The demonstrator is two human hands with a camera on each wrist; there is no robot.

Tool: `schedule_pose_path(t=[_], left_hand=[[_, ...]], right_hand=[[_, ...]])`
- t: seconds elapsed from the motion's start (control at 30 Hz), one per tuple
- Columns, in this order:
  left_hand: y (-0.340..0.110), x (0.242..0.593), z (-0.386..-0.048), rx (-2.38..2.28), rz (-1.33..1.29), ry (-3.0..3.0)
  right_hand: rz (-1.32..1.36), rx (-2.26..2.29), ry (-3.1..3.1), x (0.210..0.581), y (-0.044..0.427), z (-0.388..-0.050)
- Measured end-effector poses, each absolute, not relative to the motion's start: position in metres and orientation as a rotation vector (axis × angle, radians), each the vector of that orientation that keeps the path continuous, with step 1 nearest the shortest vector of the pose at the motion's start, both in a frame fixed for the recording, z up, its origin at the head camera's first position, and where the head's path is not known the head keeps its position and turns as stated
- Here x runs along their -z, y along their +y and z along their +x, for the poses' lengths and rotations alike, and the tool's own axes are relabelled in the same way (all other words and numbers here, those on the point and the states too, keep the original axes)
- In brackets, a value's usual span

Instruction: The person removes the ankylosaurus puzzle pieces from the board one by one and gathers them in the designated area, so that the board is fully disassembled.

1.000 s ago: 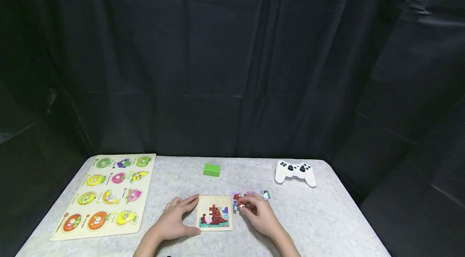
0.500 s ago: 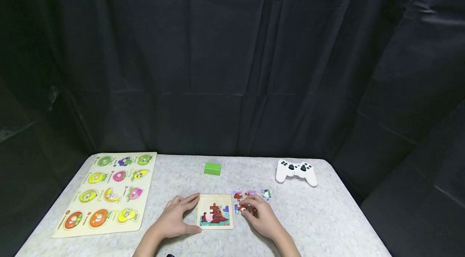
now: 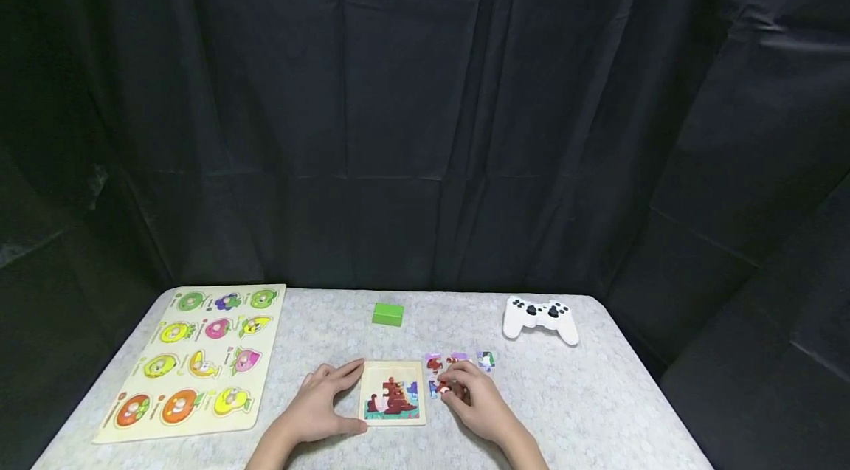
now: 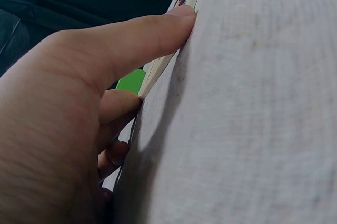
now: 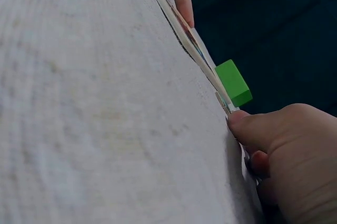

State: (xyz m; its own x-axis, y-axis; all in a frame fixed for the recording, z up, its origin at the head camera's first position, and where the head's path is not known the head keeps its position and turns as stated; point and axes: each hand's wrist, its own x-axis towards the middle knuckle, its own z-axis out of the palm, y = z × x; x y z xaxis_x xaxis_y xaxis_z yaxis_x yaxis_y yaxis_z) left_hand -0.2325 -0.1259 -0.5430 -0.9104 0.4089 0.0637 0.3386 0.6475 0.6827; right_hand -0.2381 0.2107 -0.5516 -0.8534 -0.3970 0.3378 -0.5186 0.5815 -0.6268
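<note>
On the table lies a square wooden puzzle tray [image 3: 393, 422], with brown, blue and green pieces fitted in its lower part. My left hand [image 3: 320, 405] holds its left side, index finger at the far corner and thumb at the near one. In the left wrist view the thumb [image 4: 168, 27] presses the tray's edge. Just right of the tray, my right hand [image 3: 479, 402] pinches a reddish-brown jigsaw piece [image 3: 443, 387] among loose pieces, partly covered by the fingers. Other loose jigsaw pieces [image 3: 434, 363] lie beyond these fingers, and one white-and-green jigsaw piece [image 3: 485, 361] lies farther right.
A green block [image 3: 388, 314] sits behind the tray. The white game controller [image 3: 540, 319] lies at the back right. A large fruit peg board [image 3: 199, 352] covers the table's left side. Behind the table hangs a dark curtain [image 3: 398, 123].
My right fingers have shifted slightly over the loose pieces, close to the same spot. The left hand and the tray stay in place; the head view tilts a little.
</note>
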Motion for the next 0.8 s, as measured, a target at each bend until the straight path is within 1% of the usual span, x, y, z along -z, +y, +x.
schedule_pose_path(t=[0.8], left_hand=[[-0.1256,0.5428,-0.2322,-1.1,0.623,2.77]], right_hand=[[0.704,-1.206,-2.632,0.5528,0.2114,-0.2395]])
